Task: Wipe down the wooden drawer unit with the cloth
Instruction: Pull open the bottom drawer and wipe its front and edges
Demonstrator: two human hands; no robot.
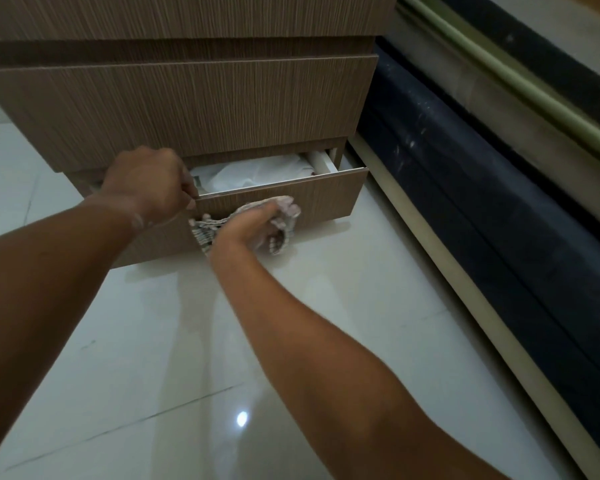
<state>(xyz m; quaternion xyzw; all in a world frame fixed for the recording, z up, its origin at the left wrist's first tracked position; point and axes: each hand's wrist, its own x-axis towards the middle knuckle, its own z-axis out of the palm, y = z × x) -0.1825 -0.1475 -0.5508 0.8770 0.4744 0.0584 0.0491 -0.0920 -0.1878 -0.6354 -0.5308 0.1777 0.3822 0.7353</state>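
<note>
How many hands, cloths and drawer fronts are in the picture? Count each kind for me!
Hands: 2, the left hand gripping the open drawer's top edge and the right hand holding the cloth
Cloths: 1, the patterned cloth against the bottom drawer front
Drawer fronts: 3, top, middle, bottom
Total: 6

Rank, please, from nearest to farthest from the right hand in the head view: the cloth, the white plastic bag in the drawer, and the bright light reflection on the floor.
1. Cloth, gripped in the right hand against the drawer front.
2. White plastic bag, just above, inside the open drawer.
3. Light reflection, far below on the floor tiles.
</note>
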